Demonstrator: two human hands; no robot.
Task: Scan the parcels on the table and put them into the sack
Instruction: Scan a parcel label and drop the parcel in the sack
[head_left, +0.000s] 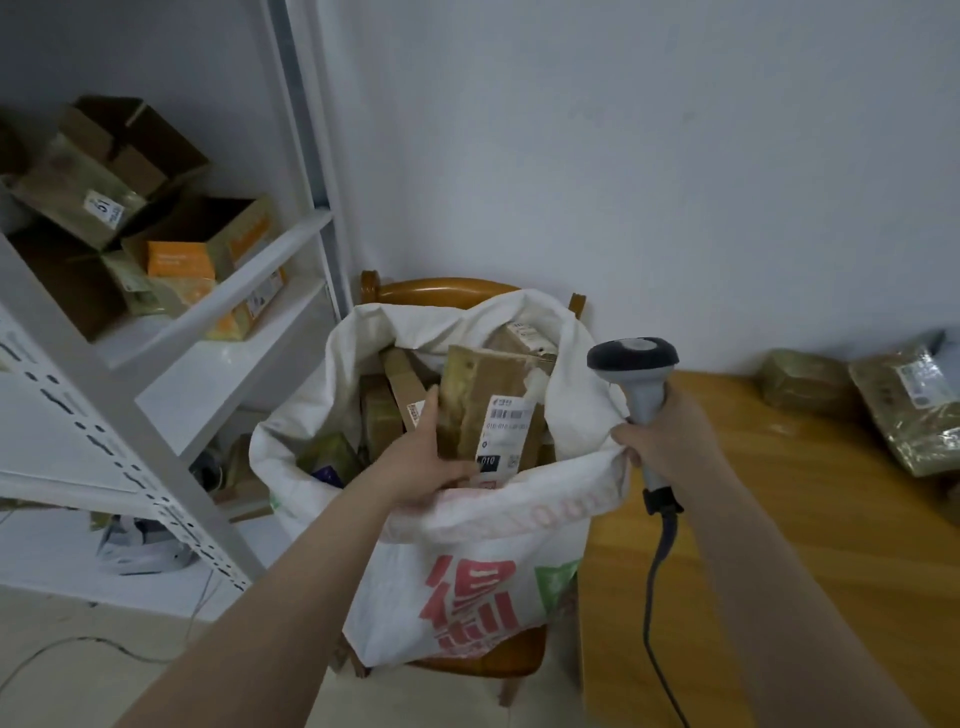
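Left hand (421, 470) fingers clasp a parcel (485, 410) over the open sack (467, 561); right hand (662, 436) fingers grip scanner (636, 374) and sack rim.

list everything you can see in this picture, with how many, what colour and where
sack: one, white with red print, open on the chair
chair: one, brown wood, under the sack
parcel: one, brown with white label, held over the sack mouth
parcels in the sack: several, brown
parcels on the table: two in view, olive-brown, far right
table: one, yellow wood, right
scanner: one, grey, corded
shelving: one, white, left, holding cardboard boxes
left hand: holds the parcel
right hand: holds scanner and sack rim
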